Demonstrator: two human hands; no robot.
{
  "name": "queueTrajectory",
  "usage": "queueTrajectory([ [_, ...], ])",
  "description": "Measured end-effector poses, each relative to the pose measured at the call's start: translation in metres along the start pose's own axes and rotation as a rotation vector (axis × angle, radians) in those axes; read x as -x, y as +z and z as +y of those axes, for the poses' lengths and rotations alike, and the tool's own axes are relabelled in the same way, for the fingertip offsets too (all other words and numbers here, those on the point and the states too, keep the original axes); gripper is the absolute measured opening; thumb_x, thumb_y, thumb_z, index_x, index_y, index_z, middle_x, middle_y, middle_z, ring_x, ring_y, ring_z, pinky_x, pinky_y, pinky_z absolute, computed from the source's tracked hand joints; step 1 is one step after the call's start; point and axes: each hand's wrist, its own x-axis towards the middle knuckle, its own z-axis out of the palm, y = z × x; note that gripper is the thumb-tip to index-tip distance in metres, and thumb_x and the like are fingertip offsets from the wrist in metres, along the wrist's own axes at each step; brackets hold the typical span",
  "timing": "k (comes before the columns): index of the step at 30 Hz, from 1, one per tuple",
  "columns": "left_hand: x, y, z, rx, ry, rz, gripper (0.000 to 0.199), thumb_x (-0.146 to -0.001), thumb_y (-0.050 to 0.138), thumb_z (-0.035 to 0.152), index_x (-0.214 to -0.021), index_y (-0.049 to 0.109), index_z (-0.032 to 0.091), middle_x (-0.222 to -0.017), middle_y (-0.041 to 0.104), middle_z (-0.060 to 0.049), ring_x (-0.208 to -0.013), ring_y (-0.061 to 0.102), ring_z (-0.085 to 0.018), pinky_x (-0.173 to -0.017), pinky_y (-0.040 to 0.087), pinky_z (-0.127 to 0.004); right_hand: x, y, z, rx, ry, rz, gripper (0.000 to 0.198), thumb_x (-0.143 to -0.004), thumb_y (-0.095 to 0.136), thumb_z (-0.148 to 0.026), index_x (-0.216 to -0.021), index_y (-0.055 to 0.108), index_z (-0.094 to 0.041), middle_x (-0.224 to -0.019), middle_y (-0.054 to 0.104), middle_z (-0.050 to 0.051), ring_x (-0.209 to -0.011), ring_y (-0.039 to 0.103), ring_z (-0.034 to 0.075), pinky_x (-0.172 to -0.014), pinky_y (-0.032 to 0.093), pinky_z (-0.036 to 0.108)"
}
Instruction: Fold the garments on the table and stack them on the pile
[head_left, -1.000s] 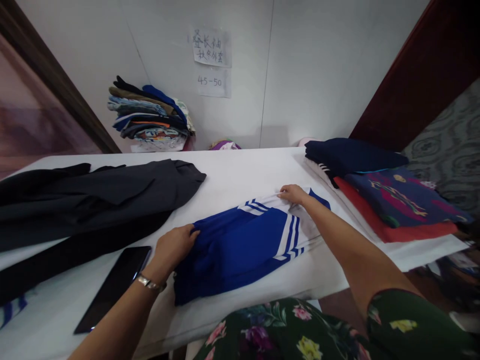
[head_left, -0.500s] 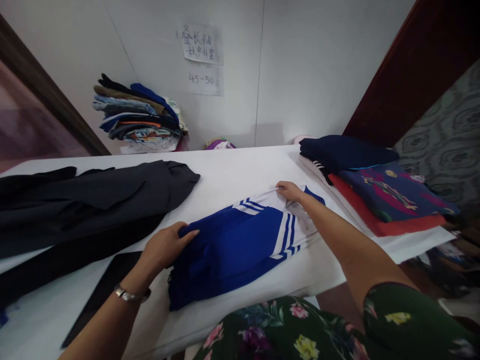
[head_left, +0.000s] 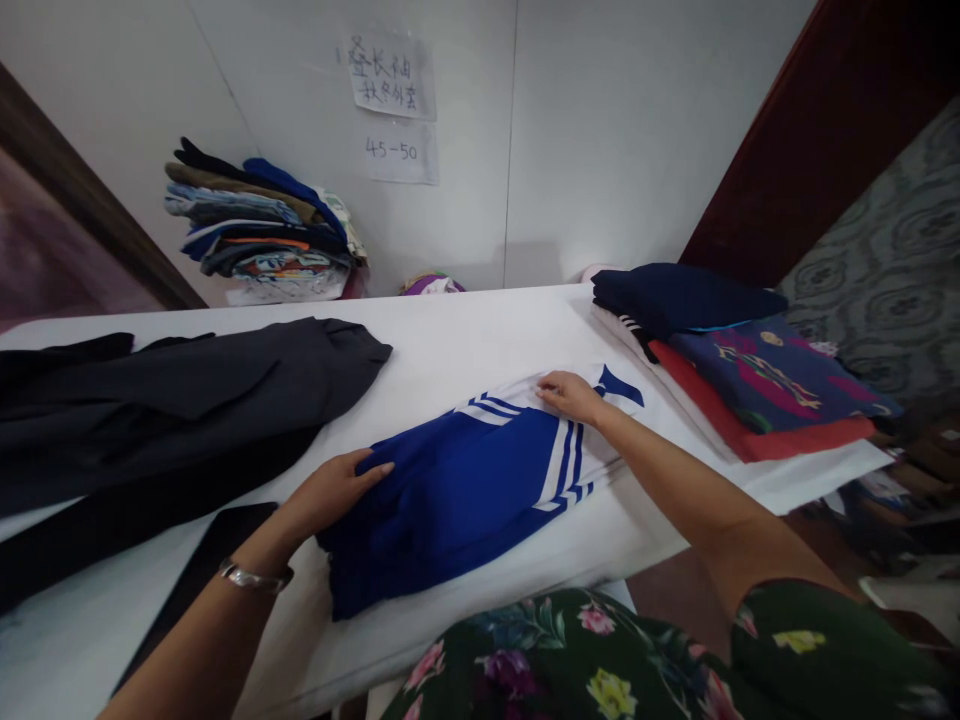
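Observation:
A blue and white striped jacket (head_left: pixel 450 490) lies folded lengthwise on the white table (head_left: pixel 480 340), its blue collar end pointing right. At its left end, my left hand (head_left: pixel 341 490) grips the upper edge, thumb on top of the blue cloth and the other fingers partly hidden. My right hand (head_left: pixel 568 395) is at the white shoulder part near the collar, with curled fingers pinching the cloth. A silver bracelet (head_left: pixel 255 577) circles my left wrist.
Dark trousers or similar grey-black clothing (head_left: pixel 195 400) spreads over the left side. Folded clothes (head_left: pixel 750 370) are piled on the right. A tall clothes stack (head_left: pixel 262 220) stands at the back left. Handwritten paper signs (head_left: pixel 394 85) hang on the wall.
My right hand has come down slightly with the white upper edge, which now lies flatter. My left hand keeps its place on the jacket. The view has shifted a little.

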Motion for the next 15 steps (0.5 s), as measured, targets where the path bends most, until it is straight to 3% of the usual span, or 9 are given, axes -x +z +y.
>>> queueTrajectory([
  [3, 0.003, -0.001, 0.005, -0.001, -0.008, -0.051, 0.058, -0.068, 0.053, 0.067, -0.096, 0.071, 0.02, -0.073, 0.072, -0.004, -0.068, 0.066, -0.026, -0.063, 0.052, -0.032, 0.008, -0.003, -0.002, 0.082, 0.307, 0.037, 0.03, -0.091, 0.049, -0.038, -0.08, 0.069, -0.018, -0.077, 0.07, 0.005, -0.073, 0.062, 0.016, -0.067, 0.041, 0.024],
  [5, 0.005, -0.001, 0.006, -0.009, -0.002, -0.053, 0.058, -0.067, 0.055, 0.067, -0.096, 0.071, 0.02, -0.07, 0.07, -0.002, -0.064, 0.065, -0.024, -0.06, 0.051, -0.031, 0.011, -0.004, 0.0, 0.08, 0.432, -0.042, 0.04, -0.09, 0.048, -0.046, -0.068, 0.066, -0.017, -0.06, 0.065, 0.003, -0.059, 0.06, 0.015, -0.058, 0.039, 0.023],
  [9, 0.004, -0.002, 0.007, -0.036, 0.015, -0.053, 0.055, -0.067, 0.055, 0.067, -0.094, 0.071, 0.022, -0.073, 0.072, -0.002, -0.067, 0.066, -0.025, -0.061, 0.05, -0.03, 0.012, -0.001, 0.0, 0.127, 0.444, -0.172, 0.041, -0.085, 0.056, -0.046, -0.056, 0.061, -0.018, -0.052, 0.06, 0.001, -0.052, 0.055, 0.013, -0.051, 0.034, 0.023],
  [15, -0.001, -0.006, 0.0, -0.078, -0.002, 0.087, 0.057, -0.069, 0.054, 0.065, -0.099, 0.07, 0.02, -0.1, 0.074, -0.008, -0.094, 0.067, -0.029, -0.08, 0.051, -0.032, 0.026, -0.005, 0.0, 0.189, 0.414, -0.135, 0.027, -0.085, 0.053, -0.032, -0.066, 0.065, -0.017, -0.061, 0.063, 0.0, -0.06, 0.056, 0.013, -0.052, 0.032, 0.022],
])
